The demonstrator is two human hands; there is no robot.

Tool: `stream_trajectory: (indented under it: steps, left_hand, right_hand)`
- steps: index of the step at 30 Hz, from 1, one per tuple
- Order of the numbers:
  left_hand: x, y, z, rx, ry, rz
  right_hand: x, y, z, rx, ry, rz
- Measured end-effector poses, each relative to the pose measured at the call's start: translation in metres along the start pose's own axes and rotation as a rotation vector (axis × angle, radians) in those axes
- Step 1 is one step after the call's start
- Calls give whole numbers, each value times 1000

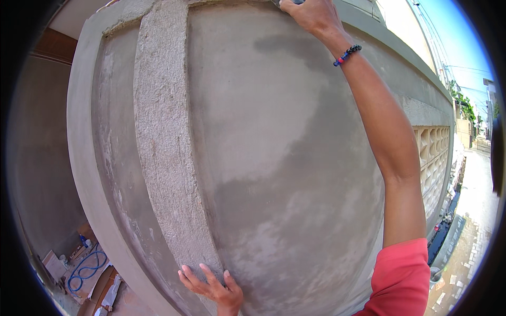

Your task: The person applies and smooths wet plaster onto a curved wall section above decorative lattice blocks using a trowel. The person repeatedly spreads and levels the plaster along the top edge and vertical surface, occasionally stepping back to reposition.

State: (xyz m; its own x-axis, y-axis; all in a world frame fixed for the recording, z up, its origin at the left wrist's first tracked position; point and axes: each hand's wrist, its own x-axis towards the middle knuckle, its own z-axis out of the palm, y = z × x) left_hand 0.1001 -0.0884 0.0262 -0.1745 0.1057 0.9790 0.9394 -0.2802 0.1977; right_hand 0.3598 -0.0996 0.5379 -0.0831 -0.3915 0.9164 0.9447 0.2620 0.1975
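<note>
A grey plastered wall (269, 116) fills the view, with a rough, pale raised strip (158, 116) running down it. My left hand (213, 289) lies on the lower end of that strip, fingers spread and nothing in them. My right arm reaches up in a red sleeve with a beaded bracelet (347, 55) at the wrist. High at the upper edge of the picture, my right hand (313, 18) grips a dark tool (288, 3) at the wall's top ledge; most of the tool is cut off, so its shape is unclear.
At lower left, a recess holds a coiled blue hose (87, 268), boards and clutter on the floor. At right are a breeze-block panel (435, 147), a gutter (443, 239) with a bucket (436, 274), and a paved lane (474, 189) with overhead wires.
</note>
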Motion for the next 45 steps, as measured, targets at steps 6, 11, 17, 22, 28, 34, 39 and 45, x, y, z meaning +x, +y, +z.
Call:
stream_trajectory:
  steps: [6,11,17,22,28,34,39,45]
  left_hand:
    - [6,11,2,-29,32,3]
    - [3,21,4,-51,-10,-21]
    - [-7,8,6,36,-26,-52]
    - [-5,7,3,101,-34,-50]
    - [9,31,-9,183,-19,-51]
    - [5,33,6,142,50,-71]
    - [-8,15,13,189,68,-38]
    - [7,36,-8,220,50,-84]
  right_hand:
    - [19,174,-65,-402,3,368]
    - [20,217,-89,-460,20,545]
    - [15,55,-5,-18,25,-6]
    - [17,68,-17,56,32,-60]
    - [19,245,-99,-329,92,301]
    - [9,311,-109,-506,203,358]
    - [29,213,-46,-38,39,30]
    - [-14,287,-106,-30,38,46]
